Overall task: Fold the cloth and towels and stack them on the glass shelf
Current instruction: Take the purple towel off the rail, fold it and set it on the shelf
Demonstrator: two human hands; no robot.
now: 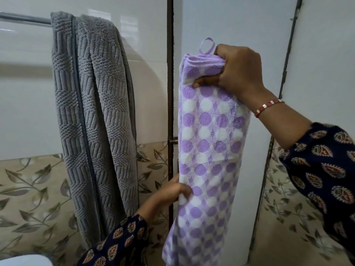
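While the grey towel (92, 120) hangs bunched over the metal rail (25, 20) at far left, untouched, work is on the second piece. Grey towel: thick, ribbed pile; judged heavy and soft, best taken by its top edge at the rail.

Left hand (172, 191): low, forearm rising from bottom centre, fingers curled around the left edge of the lilac dotted towel (209, 150), pinching it about halfway down.

Lilac dotted towel: held in the air in front of the white wall panels, hanging lengthwise, already doubled into a narrow strip; lower end runs out of view. Plush, limp, light; will sag wherever unsupported, so the corners and folded edge are the sensible holds. A small hanging loop (206, 46) stands up at the top.

Right hand (236, 70): raised, wrist bent, closed in a fist on the gathered top edge; thumb pressed across the front.

Glass shelf: not in view.
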